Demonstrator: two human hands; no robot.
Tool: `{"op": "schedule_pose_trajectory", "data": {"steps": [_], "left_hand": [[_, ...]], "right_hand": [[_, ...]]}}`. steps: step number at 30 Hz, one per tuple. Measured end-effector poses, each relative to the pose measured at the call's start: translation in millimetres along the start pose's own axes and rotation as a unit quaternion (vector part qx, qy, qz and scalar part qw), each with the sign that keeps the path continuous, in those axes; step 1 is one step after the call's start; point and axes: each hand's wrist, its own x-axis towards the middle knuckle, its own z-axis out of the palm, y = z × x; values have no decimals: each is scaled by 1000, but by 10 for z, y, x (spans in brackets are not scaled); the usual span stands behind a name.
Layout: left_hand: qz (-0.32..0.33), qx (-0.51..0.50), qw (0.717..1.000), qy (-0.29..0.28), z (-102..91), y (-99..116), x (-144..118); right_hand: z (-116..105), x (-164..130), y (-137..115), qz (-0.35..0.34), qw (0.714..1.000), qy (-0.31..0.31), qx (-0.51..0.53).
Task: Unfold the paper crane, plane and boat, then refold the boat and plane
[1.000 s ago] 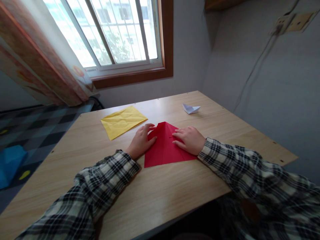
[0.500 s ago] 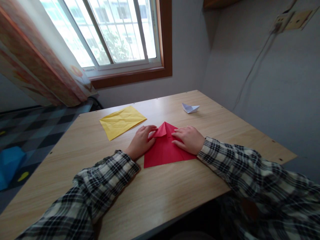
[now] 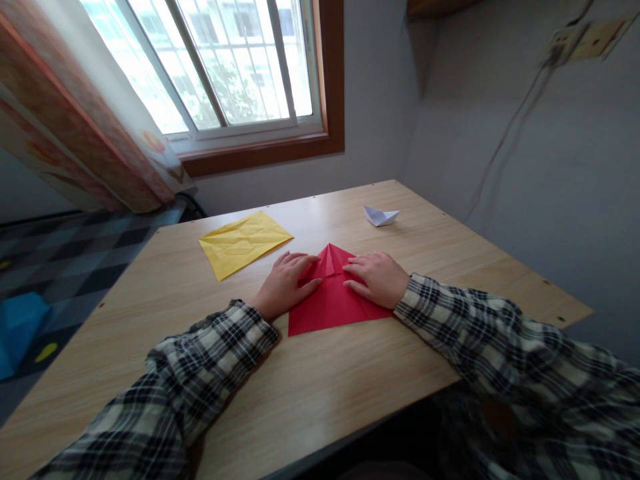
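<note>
A sheet of red paper lies on the wooden table, its far end folded to a point with a small flap near the tip. My left hand rests on the paper's left side, fingers stretched over the folded edge and thumb apart below them. On the right side, my right hand lies with its fingers spread on the paper, close to the middle crease. The paper beneath both hands is hidden.
A creased yellow sheet lies at the back left of the table. Toward the back right stands a small white paper boat. Past the table's left edge, a blue object sits low on a checked surface.
My left hand has slid slightly right, further over the paper, and the left flap near the tip looks narrower. My right hand has stayed in place.
</note>
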Motion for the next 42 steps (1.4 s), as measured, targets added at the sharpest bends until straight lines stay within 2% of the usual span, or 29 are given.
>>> {"op": "schedule_pose_trajectory", "data": {"steps": [8, 20, 42], "left_hand": [[12, 1, 1000, -7, 1, -3, 0], [65, -8, 998, -20, -4, -10, 8], [74, 62, 994, -50, -12, 34, -26]], "right_hand": [[0, -2, -8, -2, 1000, 1, 1], [33, -7, 22, -10, 1000, 8, 8], [49, -16, 2, -15, 1000, 10, 24]]}}
